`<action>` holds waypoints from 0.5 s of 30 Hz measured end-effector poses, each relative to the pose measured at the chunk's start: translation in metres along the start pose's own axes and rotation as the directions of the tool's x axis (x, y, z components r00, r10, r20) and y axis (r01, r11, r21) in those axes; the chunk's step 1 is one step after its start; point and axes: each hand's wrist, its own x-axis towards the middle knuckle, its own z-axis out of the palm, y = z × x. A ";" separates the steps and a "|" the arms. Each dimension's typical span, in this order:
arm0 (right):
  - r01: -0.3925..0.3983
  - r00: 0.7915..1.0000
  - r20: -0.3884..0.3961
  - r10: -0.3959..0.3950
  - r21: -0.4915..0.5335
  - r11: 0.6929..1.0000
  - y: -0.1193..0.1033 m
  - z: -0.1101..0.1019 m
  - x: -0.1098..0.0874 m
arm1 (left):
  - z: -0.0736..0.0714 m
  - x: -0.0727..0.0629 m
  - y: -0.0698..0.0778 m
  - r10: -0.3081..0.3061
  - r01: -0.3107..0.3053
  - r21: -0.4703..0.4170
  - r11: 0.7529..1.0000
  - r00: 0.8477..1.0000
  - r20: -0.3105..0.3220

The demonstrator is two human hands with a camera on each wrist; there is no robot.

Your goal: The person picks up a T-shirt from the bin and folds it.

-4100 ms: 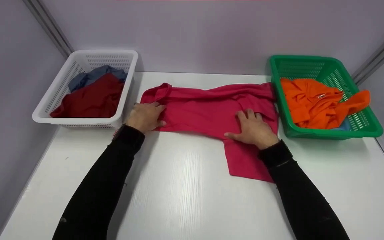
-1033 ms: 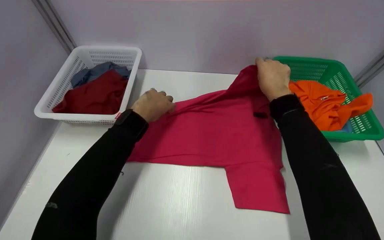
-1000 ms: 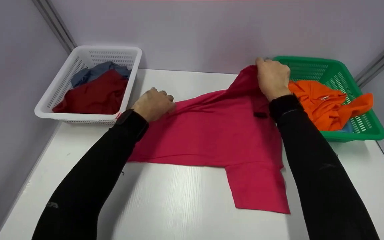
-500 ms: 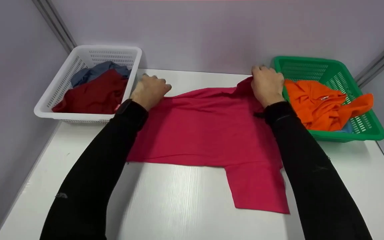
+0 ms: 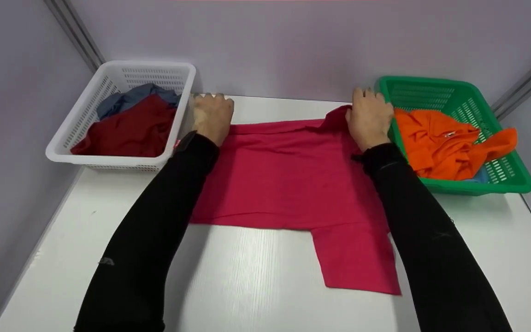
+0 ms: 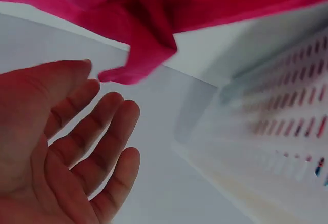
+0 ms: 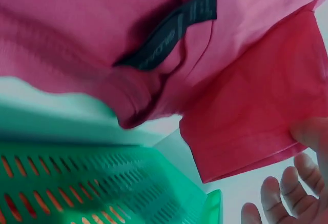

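A crimson T-shirt (image 5: 284, 184) lies spread across the table, one short sleeve (image 5: 357, 260) pointing toward me. In the right wrist view its black neck label (image 7: 174, 29) shows inside the collar. My left hand (image 5: 213, 117) is over the far left end of the shirt; in the left wrist view its fingers are loosely bent, beside a dangling corner of cloth (image 6: 143, 60), with nothing between them. At the far right, my right hand (image 5: 369, 117) is by the other sleeve (image 7: 251, 111), its thumb against the hem and its fingers spread apart.
A white basket (image 5: 120, 160) with dark red and blue-grey clothes (image 5: 127, 124) stands at the left. On the right, a green basket (image 5: 477, 188) holds an orange garment (image 5: 445, 143) and something blue. A pale wall (image 5: 284, 46) rises behind the table.
Earlier both hands lay on the shirt, which was bunched narrower. It is now spread nearer to me. Lately the left hand moved away from me and the right hand lowered the lifted sleeve.
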 end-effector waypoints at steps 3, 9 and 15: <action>-0.001 1.000 0.013 0.000 0.038 0.999 -0.002 0.003 -0.006 | 0.000 -0.004 0.011 0.092 -0.092 -0.051 0.994 0.996 0.005; 0.020 0.993 0.108 -0.039 0.171 0.985 -0.005 0.014 -0.020 | 0.007 -0.018 0.033 0.230 -0.221 -0.194 0.956 0.973 0.026; 0.111 0.913 0.352 -0.207 0.275 0.955 -0.006 0.022 -0.031 | 0.020 -0.026 0.045 0.240 -0.209 -0.226 0.951 0.964 0.118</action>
